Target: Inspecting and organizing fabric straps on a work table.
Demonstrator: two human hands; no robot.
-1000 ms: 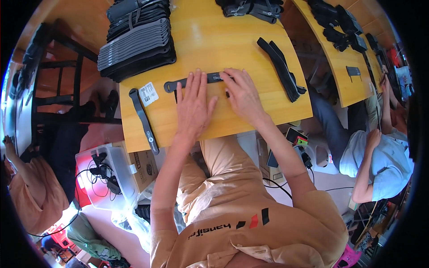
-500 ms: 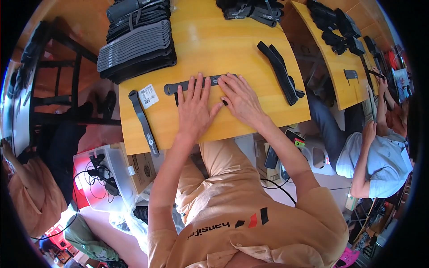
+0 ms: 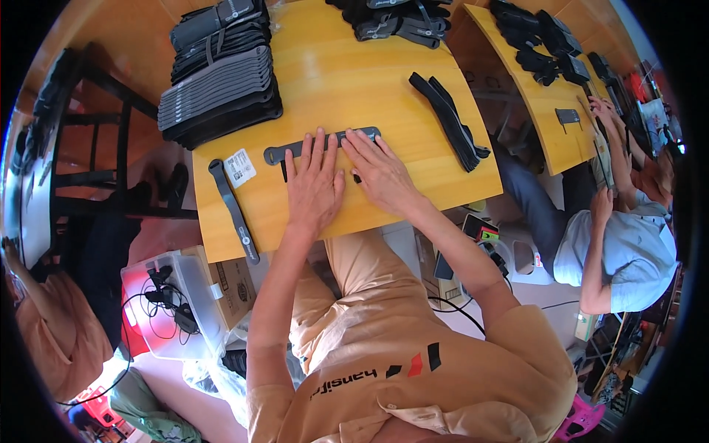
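Note:
A dark grey strap (image 3: 277, 155) with a slotted, rounded left end lies crosswise on the wooden table. My left hand (image 3: 316, 188) rests flat over its middle, fingers stretched out. Just beside it, my right hand (image 3: 380, 173) lies flat with fingers extended over the strap toward its right end. Small black bits, perhaps of another strap, peek out below the grey one near both hands; the rest is covered. Left of my hands, a single dark grey strap (image 3: 233, 210) lies lengthwise, next to a white printed label (image 3: 239, 168).
A tall stack of grey and black straps (image 3: 218, 96) stands at the far left. Folded black straps (image 3: 450, 125) lie on the right, and bundled straps (image 3: 402, 26) at the back. People work on both sides. A clear plastic bin (image 3: 173, 310) with cables sits below left.
The view has shifted slightly. My right hand has slid a little left along the strap, closer to my left hand, showing more of the strap's right end. Both hands stay flat.

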